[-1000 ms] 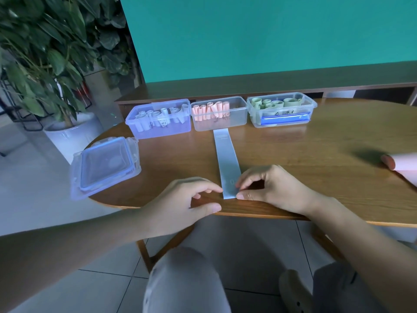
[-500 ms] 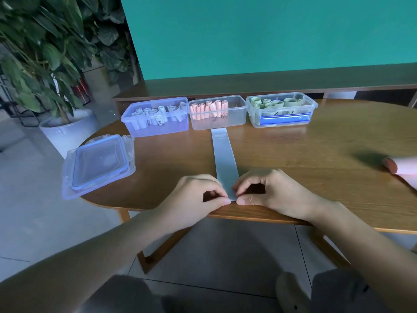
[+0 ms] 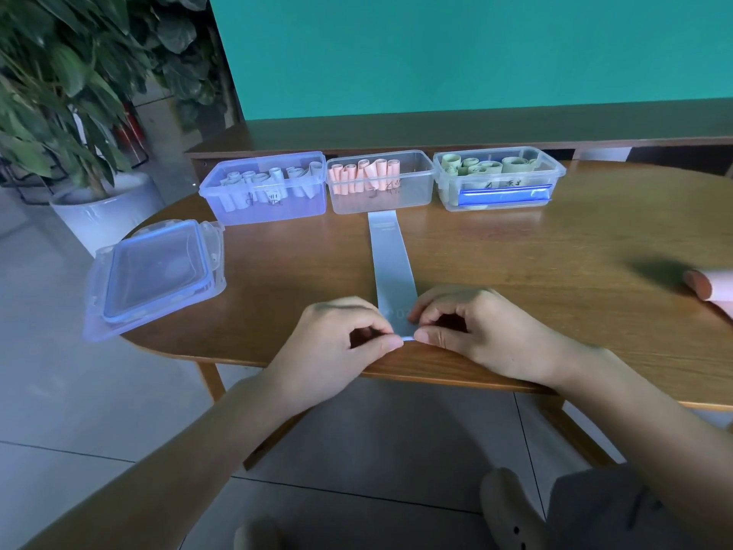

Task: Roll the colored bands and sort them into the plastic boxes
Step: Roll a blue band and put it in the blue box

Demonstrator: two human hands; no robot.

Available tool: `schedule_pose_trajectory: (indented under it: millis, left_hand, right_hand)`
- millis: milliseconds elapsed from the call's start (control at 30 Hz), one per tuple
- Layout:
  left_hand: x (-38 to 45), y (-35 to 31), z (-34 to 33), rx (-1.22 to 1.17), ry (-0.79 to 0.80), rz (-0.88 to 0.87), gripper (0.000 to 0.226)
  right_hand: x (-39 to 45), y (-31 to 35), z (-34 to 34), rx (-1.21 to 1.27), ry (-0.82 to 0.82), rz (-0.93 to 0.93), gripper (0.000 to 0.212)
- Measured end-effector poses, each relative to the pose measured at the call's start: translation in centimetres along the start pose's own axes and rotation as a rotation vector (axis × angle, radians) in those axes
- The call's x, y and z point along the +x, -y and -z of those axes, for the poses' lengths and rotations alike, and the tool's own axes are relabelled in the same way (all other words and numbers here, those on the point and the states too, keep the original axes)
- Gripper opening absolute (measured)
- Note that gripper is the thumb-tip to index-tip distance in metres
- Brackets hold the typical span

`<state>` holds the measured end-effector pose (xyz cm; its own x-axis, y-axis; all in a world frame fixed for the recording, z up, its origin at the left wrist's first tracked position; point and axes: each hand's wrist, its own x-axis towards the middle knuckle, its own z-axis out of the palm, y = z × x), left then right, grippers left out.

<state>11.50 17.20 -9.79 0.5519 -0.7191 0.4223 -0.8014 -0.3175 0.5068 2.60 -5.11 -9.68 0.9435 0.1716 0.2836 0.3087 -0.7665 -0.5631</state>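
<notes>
Left hand point(image 3: 337, 343) and right hand point(image 3: 472, 331) both pinch near end of pale blue band point(image 3: 390, 267). Band lies flat on table point(image 3: 555, 264), far end touching the middle box point(image 3: 380, 182).

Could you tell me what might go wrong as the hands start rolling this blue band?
The left hand and right hand pinch the blue band right at the table edge, so the roll could slip off. Its far end touches the middle box, which holds pink rolls; the blue box sits left of it.

Both hands point(image 3: 400, 335) pinch the blue band's point(image 3: 390, 264) near end.
</notes>
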Motion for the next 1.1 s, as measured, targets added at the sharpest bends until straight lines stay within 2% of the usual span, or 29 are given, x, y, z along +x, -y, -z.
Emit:
schedule_pose_trajectory:
  millis: [200,400,500,600,700,800,933,1100]
  left_hand:
    - [0.6,-0.1,0.1,0.034,0.018,0.097,0.015]
    - [1.4,-0.1,0.3,0.021,0.047,0.240,0.021]
    - [1.4,-0.1,0.3,0.017,0.036,0.257,0.015]
    - [1.3,0.0,0.5,-0.055,0.010,0.235,0.009]
    - [1.1,-0.1,0.5,-0.088,0.072,0.155,0.010]
    - [0.9,0.0,0.3,-0.012,0.087,0.049,0.014]
    - [0.6,0.1,0.2,0.091,0.095,-0.023,0.011]
    - [0.6,-0.3,0.2,0.101,0.103,0.040,0.010]
  right_hand:
    - [1.0,0.0,0.8,0.072,0.073,-0.213,0.020]
    - [2.0,0.1,1.2,0.106,0.067,-0.301,0.023]
    - [2.1,0.0,1.0,0.115,0.056,-0.282,0.020]
    - [1.6,0.1,0.8,0.169,0.015,-0.170,0.010]
    - [1.2,0.1,0.6,0.153,0.037,-0.034,0.007]
    - [1.0,-0.1,0.3,0.110,0.065,0.037,0.008]
    - [0.7,0.0,0.2,0.036,0.062,0.038,0.010]
    - [0.6,0.0,0.2,0.061,0.035,-0.030,0.016]
